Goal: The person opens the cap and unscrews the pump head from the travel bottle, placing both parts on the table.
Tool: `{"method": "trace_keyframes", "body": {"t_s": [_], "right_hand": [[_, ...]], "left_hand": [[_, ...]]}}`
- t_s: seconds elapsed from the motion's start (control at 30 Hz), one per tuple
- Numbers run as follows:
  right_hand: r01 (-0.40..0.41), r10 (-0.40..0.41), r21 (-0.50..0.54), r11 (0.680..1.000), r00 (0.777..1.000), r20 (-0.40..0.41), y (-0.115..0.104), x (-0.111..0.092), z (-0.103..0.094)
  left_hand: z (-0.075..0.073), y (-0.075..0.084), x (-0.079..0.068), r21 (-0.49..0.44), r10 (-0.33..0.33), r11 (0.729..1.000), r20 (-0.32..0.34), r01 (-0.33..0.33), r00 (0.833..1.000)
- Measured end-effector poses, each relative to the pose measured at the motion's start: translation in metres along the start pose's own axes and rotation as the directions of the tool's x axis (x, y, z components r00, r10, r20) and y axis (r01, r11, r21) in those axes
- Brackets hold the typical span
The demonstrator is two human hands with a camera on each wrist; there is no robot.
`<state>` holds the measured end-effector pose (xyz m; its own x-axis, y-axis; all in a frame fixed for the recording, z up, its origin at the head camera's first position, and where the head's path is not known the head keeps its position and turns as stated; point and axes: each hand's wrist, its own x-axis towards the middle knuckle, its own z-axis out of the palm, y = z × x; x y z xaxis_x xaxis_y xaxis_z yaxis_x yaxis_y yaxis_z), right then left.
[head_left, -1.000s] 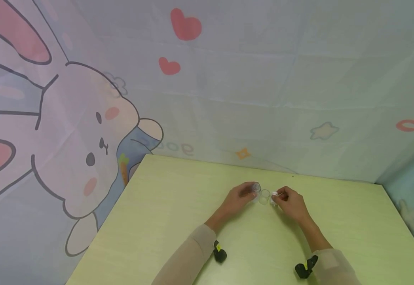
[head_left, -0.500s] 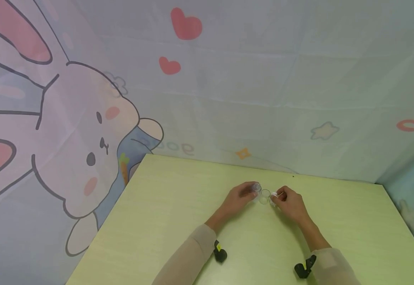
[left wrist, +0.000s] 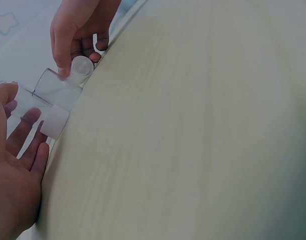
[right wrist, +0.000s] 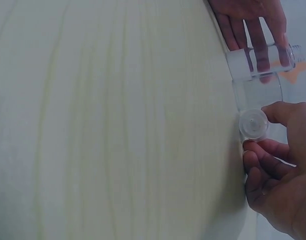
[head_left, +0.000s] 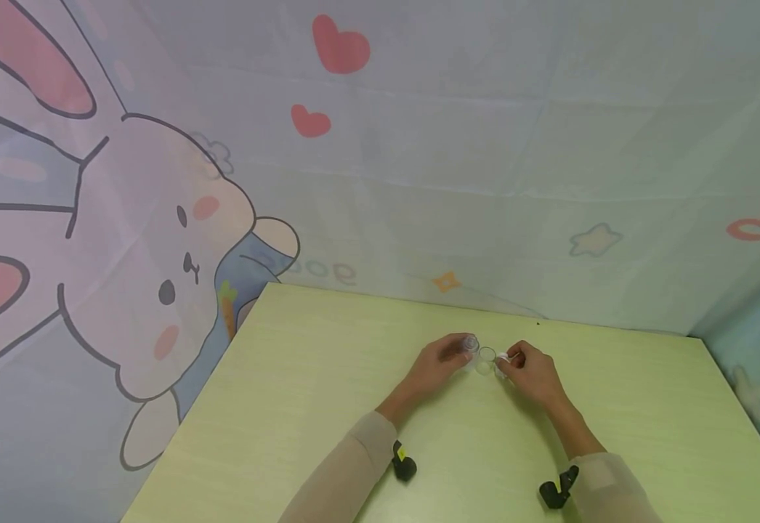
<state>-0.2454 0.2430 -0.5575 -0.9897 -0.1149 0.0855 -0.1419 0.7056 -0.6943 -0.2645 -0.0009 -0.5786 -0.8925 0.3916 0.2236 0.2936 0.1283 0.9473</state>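
Note:
My left hand (head_left: 442, 362) holds a clear bottle (right wrist: 269, 60) upright, thumb on one side and fingers on the other. The bottle has a bare threaded neck and a white band (right wrist: 238, 65) round its base. Right beside it stands a clear open cylinder like a small cup (right wrist: 258, 92). On the cup's other side, my right hand (head_left: 535, 374) pinches a small white round piece with a translucent round top (right wrist: 254, 124), seen in the left wrist view as a short white cylinder (left wrist: 82, 66). The three things stand in a row, close together.
The pale yellow-green table (head_left: 328, 378) reaches back to a printed cloth backdrop (head_left: 452, 145) with a rabbit and hearts. A black wrist camera (head_left: 404, 465) sits at the left cuff and another black camera (head_left: 558, 492) at the right cuff.
My right hand has shifted slightly left with the small white piece, closer to the clear cup, and its fingers cover more of it. My left hand and the bottle have stayed in place.

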Motion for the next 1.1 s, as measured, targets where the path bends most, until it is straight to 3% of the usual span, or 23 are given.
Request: {"method": "trace_keyframes", "body": {"t_s": [1.1], "right_hand": [[-0.052,0.051,0.014,0.999,0.999,0.012,0.0013,0.0024,-0.0023]], "left_hand": [[0.0001,0.0005,0.0001,-0.024,-0.013,1.000,0.004,0.013,1.000]]}}
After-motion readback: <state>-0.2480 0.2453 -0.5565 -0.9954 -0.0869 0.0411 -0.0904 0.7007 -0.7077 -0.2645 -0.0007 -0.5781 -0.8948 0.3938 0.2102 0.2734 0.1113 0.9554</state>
